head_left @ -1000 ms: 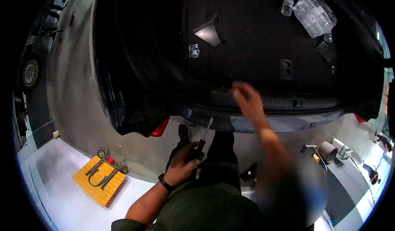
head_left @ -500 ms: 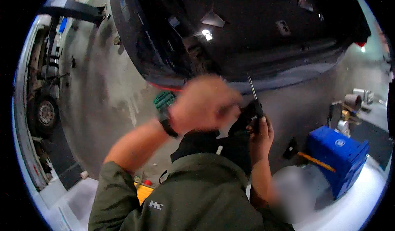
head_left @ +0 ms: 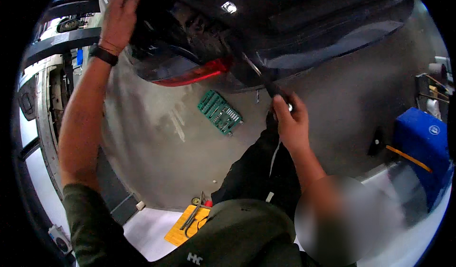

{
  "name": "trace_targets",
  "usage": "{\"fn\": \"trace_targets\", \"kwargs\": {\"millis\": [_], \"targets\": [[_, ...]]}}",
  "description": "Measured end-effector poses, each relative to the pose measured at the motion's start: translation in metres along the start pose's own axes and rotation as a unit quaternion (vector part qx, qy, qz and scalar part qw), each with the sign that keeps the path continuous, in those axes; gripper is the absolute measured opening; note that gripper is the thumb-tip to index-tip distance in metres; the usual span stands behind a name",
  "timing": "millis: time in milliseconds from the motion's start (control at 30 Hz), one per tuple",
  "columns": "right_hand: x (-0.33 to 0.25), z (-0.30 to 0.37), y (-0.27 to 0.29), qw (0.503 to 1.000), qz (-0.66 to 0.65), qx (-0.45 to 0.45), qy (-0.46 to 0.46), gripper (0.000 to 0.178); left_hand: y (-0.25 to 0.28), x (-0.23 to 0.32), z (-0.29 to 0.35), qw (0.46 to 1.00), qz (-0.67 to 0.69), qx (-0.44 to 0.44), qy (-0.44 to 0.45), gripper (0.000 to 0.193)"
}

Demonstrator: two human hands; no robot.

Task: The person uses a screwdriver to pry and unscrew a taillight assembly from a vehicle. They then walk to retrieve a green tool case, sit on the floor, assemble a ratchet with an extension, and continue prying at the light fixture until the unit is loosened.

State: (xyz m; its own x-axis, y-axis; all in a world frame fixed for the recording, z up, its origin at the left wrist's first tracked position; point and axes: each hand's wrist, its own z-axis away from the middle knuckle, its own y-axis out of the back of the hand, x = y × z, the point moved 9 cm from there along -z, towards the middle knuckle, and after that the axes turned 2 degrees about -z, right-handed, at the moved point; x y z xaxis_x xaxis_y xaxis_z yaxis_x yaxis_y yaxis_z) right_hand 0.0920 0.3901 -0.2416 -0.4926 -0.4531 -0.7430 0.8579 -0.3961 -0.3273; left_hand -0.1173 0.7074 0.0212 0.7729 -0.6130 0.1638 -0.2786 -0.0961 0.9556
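My right hand [head_left: 293,124] is wrapped around the black handle of a screwdriver [head_left: 270,85] with a long metal shaft. The shaft points up and left to the dark car [head_left: 323,39], beside the inner end of its red tail light [head_left: 199,73]; whether the tip touches is hard to tell. My left hand [head_left: 119,22] is at the far left, fingers stretched out along the car's dark body edge, with nothing seen in it. Its fingertips are partly lost against the dark panel. A bright light spot [head_left: 229,7] shows in the car's dark rear area.
On the floor below the tail light lies an open green socket set [head_left: 219,111], with a small metal piece [head_left: 257,96] nearby. Tools rest on a yellow board [head_left: 175,236] by my left side. A blue bin [head_left: 422,138] stands at the right, a lift arm [head_left: 61,43] at the left.
My left hand has swung from the middle up to the car's left edge. My right hand has moved the screwdriver's tip left and up to the tail light area. The view has shifted.
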Motion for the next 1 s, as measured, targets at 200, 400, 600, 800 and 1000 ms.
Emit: {"fn": "trace_targets", "kwargs": {"millis": [200, 400, 600, 800, 1000], "targets": [[-0.019, -0.042, -0.040, 0.987, -0.114, -0.015, 0.112, 0.036, 0.008, 0.005, -0.023, 0.993, 0.023, -0.033, -0.109, 0.070], [0.011, -0.073, -0.062, 0.975, -0.117, 0.000, 0.190, 0.034, -0.010, -0.003, -0.016, 0.966, -0.109, -0.113, -0.205, 0.052], [0.035, -0.086, -0.074, 0.958, -0.202, 0.012, 0.205, 0.035, -0.001, 0.026, -0.009, 0.935, -0.136, -0.100, -0.311, 0.052], [0.041, -0.084, -0.067, 0.935, -0.218, 0.033, 0.277, 0.033, -0.006, 0.029, -0.012, 0.915, -0.149, -0.154, -0.341, 0.052], [0.025, -0.075, -0.058, 0.942, -0.190, 0.042, 0.272, 0.031, 0.026, 0.005, -0.035, 0.958, -0.086, -0.149, -0.230, 0.051]]}}
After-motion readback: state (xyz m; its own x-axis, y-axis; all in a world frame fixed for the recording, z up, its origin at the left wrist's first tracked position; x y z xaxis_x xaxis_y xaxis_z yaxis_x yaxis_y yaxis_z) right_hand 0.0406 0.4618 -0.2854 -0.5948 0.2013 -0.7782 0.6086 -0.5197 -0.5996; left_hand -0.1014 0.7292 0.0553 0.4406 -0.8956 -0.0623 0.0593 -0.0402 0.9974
